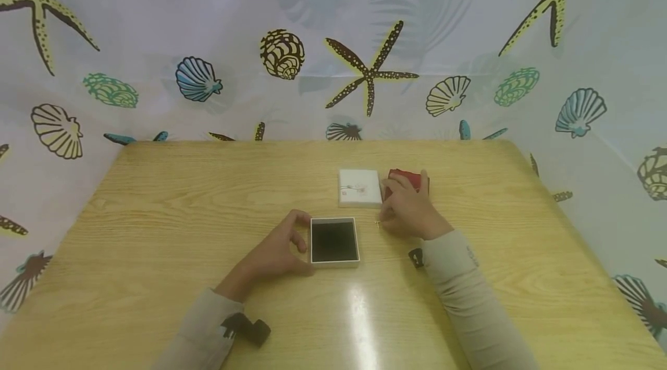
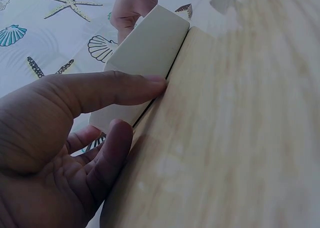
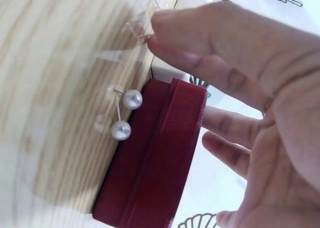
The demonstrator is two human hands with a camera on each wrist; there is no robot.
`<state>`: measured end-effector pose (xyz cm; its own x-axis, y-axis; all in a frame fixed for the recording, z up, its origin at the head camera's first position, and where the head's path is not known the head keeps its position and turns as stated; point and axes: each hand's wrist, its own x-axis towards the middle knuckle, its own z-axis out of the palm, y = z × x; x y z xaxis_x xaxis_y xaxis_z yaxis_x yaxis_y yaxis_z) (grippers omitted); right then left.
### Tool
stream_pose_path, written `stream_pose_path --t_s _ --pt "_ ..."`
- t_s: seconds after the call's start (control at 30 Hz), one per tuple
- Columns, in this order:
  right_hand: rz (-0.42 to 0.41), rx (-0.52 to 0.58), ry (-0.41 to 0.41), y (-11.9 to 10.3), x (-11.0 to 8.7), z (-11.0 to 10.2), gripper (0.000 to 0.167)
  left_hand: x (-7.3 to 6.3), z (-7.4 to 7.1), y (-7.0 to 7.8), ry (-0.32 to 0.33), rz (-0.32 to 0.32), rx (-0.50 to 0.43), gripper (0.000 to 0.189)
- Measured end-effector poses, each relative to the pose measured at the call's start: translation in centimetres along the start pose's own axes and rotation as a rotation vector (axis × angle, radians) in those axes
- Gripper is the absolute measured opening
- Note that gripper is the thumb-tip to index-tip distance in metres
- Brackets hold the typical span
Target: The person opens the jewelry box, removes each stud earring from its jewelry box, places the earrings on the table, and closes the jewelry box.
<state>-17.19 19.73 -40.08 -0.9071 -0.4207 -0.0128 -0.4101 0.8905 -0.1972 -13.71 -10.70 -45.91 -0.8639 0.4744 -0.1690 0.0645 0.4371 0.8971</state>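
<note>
My left hand (image 1: 278,248) grips the open white box (image 1: 335,264) by its left side, thumb at the front corner and index finger at the back one. A black lining (image 1: 334,241) shows inside it. In the left wrist view the thumb (image 2: 127,88) lies along the white box wall (image 2: 150,43). Between thumb and index fingertip, my right hand (image 1: 408,208) pinches a small thin metal piece (image 3: 144,36), its kind unclear. Two pearl stud earrings (image 3: 121,130) lie on the table beside the dark red box (image 3: 160,158), close by that hand; the hand partly hides this box in the head view.
A white square lid (image 1: 359,187) with a flower print lies behind the open box, left of the red box. The wooden table (image 1: 182,196) ends at a curtain (image 1: 312,5) printed with shells and starfish.
</note>
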Motion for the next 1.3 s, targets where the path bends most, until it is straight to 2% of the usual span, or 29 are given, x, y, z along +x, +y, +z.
stream_pose_path --t_s 0.3,0.47,0.67,0.8,0.87,1.03,1.17,1.3 --pt "-0.012 0.052 0.108 -0.2 0.1 -1.5 0.009 -0.1 -0.1 -0.1 0.001 0.016 0.007 0.087" --pt "-0.095 0.059 0.116 -0.9 1.2 -2.9 0.021 -0.2 -0.1 -0.4 0.007 0.024 -0.002 0.087" --pt "-0.087 0.03 0.033 -1.5 3.1 -4.0 0.027 -0.1 0.0 -0.5 0.001 0.027 -0.006 0.088" --pt "-0.095 0.002 -0.027 -1.5 4.7 -4.1 0.029 -0.1 -0.1 -0.4 0.01 0.022 -0.005 0.087" --pt "-0.099 0.025 -0.072 -1.3 5.4 -3.9 0.033 -0.1 0.0 -0.5 0.008 0.013 -0.01 0.087" --pt "-0.122 0.127 -0.195 -1.0 6.6 -3.0 0.051 -0.1 -0.1 -0.6 0.0 0.021 -0.017 0.088" --pt "-0.159 0.15 -0.252 -1.3 7.6 -2.6 0.069 -0.1 -0.1 -0.5 -0.001 0.02 -0.019 0.088" --pt "-0.131 0.16 -0.324 -1.8 8.3 -2.7 0.084 -0.1 -0.2 -0.6 0.001 0.018 -0.016 0.087"
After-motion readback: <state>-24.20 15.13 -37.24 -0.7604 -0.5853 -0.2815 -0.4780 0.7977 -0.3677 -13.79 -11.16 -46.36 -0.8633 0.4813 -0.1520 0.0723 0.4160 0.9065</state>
